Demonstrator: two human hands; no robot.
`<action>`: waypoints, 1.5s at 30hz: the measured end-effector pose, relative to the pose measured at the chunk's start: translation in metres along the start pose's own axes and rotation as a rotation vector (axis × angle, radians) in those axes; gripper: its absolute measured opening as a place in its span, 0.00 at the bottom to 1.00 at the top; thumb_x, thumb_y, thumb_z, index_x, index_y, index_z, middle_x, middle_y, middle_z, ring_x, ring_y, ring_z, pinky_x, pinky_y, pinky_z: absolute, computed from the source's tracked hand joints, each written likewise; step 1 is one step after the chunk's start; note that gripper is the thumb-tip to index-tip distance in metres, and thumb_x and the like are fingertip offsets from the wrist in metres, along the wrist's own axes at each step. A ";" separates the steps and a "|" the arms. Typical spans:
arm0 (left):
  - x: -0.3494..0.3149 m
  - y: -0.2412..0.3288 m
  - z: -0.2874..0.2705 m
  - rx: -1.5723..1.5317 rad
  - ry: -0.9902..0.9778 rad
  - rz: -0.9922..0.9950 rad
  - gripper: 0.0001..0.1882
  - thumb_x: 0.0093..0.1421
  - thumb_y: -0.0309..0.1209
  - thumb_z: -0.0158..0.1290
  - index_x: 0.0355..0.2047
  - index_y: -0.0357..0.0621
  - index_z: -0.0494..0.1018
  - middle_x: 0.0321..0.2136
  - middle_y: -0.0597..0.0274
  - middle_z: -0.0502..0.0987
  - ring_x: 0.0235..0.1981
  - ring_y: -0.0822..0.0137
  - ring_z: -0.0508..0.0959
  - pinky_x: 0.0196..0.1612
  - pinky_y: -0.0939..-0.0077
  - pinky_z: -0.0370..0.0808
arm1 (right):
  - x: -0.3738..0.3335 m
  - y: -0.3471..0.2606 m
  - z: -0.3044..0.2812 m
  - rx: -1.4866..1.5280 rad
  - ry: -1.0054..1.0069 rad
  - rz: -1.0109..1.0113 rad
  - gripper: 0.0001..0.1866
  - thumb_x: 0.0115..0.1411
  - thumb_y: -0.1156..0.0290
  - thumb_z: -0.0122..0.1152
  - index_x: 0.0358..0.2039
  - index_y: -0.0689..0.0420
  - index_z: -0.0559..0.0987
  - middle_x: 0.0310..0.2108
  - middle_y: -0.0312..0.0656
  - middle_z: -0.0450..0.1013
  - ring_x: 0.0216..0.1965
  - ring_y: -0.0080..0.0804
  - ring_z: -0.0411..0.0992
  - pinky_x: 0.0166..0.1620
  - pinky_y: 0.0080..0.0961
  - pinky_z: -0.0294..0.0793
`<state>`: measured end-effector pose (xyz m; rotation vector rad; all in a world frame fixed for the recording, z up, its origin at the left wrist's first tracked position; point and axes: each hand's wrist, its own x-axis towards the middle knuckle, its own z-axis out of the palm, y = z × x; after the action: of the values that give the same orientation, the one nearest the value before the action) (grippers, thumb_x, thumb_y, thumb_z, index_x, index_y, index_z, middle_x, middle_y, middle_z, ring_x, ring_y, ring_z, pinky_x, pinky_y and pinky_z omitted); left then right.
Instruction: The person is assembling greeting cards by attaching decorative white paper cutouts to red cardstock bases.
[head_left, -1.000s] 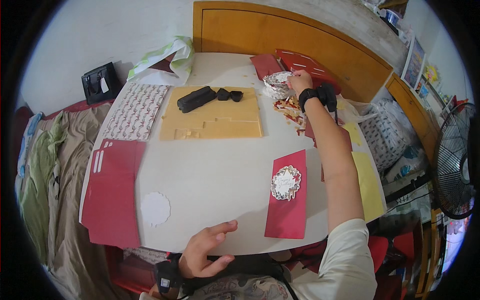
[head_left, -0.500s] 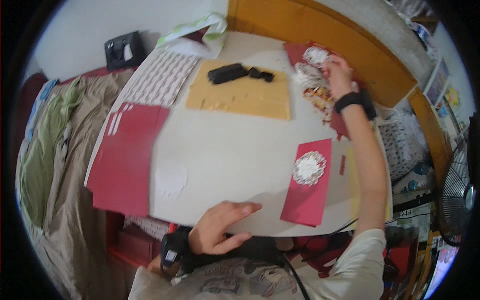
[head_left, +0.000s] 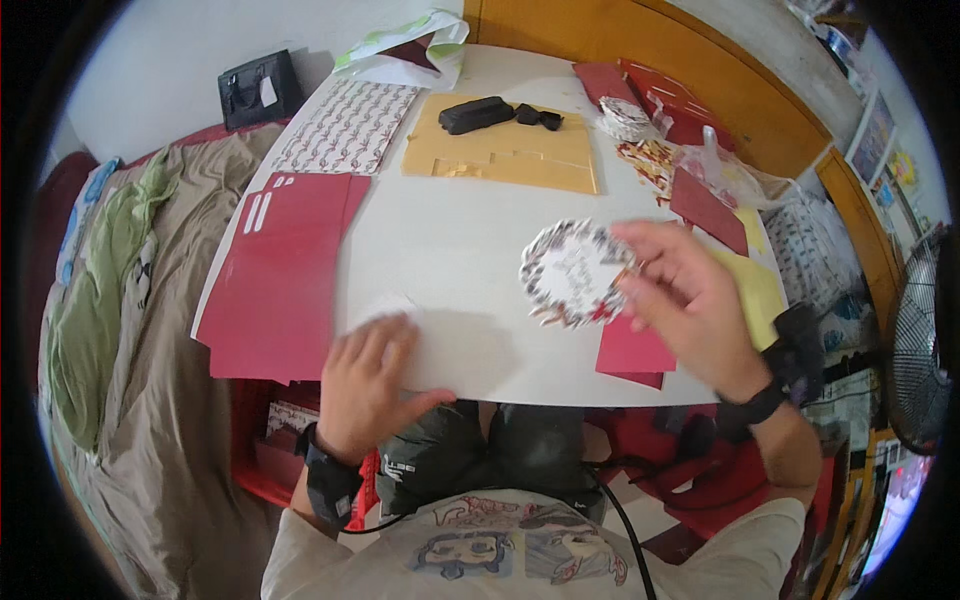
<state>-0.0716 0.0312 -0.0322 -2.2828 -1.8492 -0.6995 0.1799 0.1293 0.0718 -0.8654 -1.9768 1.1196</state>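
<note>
My right hand [head_left: 690, 300] pinches a round card [head_left: 575, 275] with a scalloped edge, a leafy wreath border and lettering in its white middle. It is held up over the table, just left of a red paper envelope [head_left: 635, 350] that my hand partly covers. Whether another round card lies on that envelope is hidden. At the near left, my left hand [head_left: 372, 375] rests with fingers spread over a plain white paper disc [head_left: 393, 303], of which only the far edge shows. Farther back on the right sits a stack of similar round cards [head_left: 624, 120].
Large red folded sheets [head_left: 280, 280] cover the table's left side, with patterned sheets [head_left: 345, 125] behind them. A yellow padded envelope [head_left: 500, 155] carries a black case [head_left: 476, 115]. Red packets [head_left: 680, 105] and a clear plastic bag [head_left: 735, 175] lie at the back right. A fan [head_left: 915, 350] stands far right.
My right hand has come back from the pile at the far right and now holds a round card near the middle. My left hand has moved left onto the white disc. The view has shifted.
</note>
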 end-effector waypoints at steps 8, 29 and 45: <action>-0.006 0.021 -0.004 -0.305 0.224 0.443 0.18 0.41 0.23 0.54 0.37 0.35 0.69 0.33 0.52 0.72 0.31 0.61 0.74 0.32 0.72 0.71 | -0.051 0.042 0.040 0.104 0.189 0.051 0.16 0.53 0.81 0.51 0.45 0.59 0.68 0.25 0.32 0.63 0.26 0.15 0.64 0.30 0.12 0.65; -0.025 0.031 0.011 -0.520 0.560 0.093 0.29 0.45 0.22 0.55 0.47 0.38 0.56 0.42 0.52 0.65 0.41 0.62 0.66 0.42 0.71 0.63 | 0.017 0.059 0.145 0.567 0.244 0.154 0.21 0.53 0.73 0.53 0.47 0.64 0.61 0.35 0.43 0.65 0.35 0.22 0.65 0.36 0.16 0.65; -0.070 -0.042 -0.010 0.262 0.186 -0.161 0.25 0.47 0.31 0.50 0.48 0.41 0.63 0.49 0.53 0.63 0.51 0.55 0.62 0.53 0.62 0.56 | -0.065 0.045 0.102 0.438 0.051 0.241 0.13 0.58 0.66 0.49 0.40 0.60 0.70 0.35 0.38 0.69 0.34 0.21 0.68 0.36 0.17 0.67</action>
<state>-0.1246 -0.0252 -0.0607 -1.8602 -1.9226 -0.6235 0.1405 0.0516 -0.0230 -0.8949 -1.5252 1.5766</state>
